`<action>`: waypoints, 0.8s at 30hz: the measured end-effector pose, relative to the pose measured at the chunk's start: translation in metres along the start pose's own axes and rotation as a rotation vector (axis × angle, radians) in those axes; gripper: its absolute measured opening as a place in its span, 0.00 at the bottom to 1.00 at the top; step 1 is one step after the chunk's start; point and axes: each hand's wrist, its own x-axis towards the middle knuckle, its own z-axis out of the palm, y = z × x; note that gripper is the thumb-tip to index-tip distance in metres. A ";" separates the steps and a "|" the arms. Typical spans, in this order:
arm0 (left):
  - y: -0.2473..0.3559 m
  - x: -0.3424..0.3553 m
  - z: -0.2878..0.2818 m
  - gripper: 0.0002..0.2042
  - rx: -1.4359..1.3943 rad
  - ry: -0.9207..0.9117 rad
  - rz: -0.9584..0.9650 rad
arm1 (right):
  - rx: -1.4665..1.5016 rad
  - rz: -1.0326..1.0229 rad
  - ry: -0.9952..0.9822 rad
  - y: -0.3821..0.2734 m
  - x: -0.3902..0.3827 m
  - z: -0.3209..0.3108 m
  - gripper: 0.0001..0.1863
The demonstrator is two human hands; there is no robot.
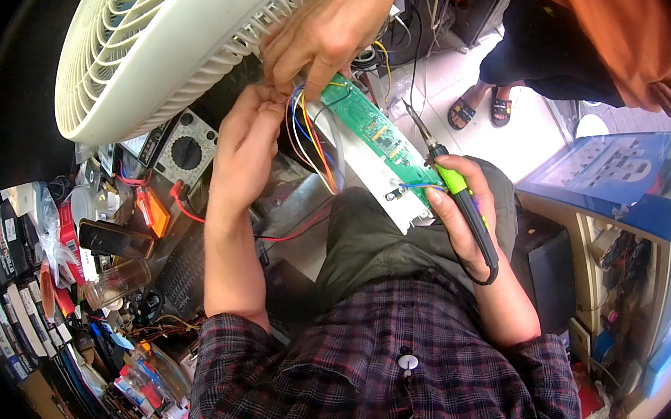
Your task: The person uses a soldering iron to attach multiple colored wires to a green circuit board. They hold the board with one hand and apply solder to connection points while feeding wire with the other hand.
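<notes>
My right hand (474, 209) is closed around a black and green soldering iron (456, 184), its metal tip pointing up and away from me. Beside that hand lies a long green circuit board (381, 135) in a white plastic housing (365, 180), slanting above my lap. At the housing's far end my left hand (251, 141) pinches at a bundle of coloured wires (316, 142); its fingertips are partly hidden. Another person's hand (333, 34) reaches in from the top and touches the same end of the board. A white fan (198, 68) with a slatted grille leans over the upper left.
An analog multimeter (186, 147) with red leads stands left of my left arm, near a dark phone (116, 238) and a glass jar (118, 283). Boxes crowd the far left. At right are a blue-topped glass cabinet (594, 182) and a person's sandalled feet (480, 110).
</notes>
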 end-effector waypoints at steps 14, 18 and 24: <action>0.000 -0.044 -0.018 0.11 -0.080 0.049 -0.107 | -0.139 -0.098 -0.021 0.002 0.003 0.003 0.22; -0.015 -0.075 -0.026 0.10 -0.239 0.134 -0.107 | -0.236 -0.136 0.003 0.001 0.001 0.001 0.23; -0.029 -0.115 -0.039 0.09 -0.633 0.153 -0.078 | -0.113 -0.219 -0.015 0.013 0.003 0.001 0.29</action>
